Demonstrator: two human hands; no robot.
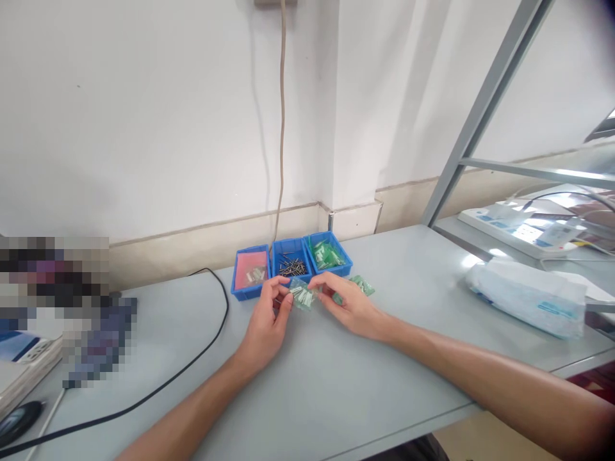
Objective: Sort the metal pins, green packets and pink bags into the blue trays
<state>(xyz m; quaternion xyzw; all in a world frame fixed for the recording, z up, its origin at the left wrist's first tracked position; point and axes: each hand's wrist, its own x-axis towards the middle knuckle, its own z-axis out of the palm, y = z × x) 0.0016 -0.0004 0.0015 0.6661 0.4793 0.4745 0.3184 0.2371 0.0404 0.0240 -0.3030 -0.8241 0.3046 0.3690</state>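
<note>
Between my two hands is a small see-through greenish plastic bag (302, 295) with several pale, short pieces inside. My left hand (269, 317) pinches its left edge between thumb and fingers. The fingers of my right hand (350, 304) are closed on its upper right side. Just beyond stand three blue bins side by side. The left bin (247, 294) has a pink lining and a small clear bag in it. Dark metal screws (293, 266) lie in the middle one, and green plastic bags (327, 255) fill the right one. Another green bag (364, 285) lies partly behind my right hand.
A black cable (211, 342) curves across the grey table (307, 384) at the left, near a black computer mouse (22, 417). On the right lie a white and blue soft package (526, 298) and a metal frame post (480, 115). The wall borders the table's back.
</note>
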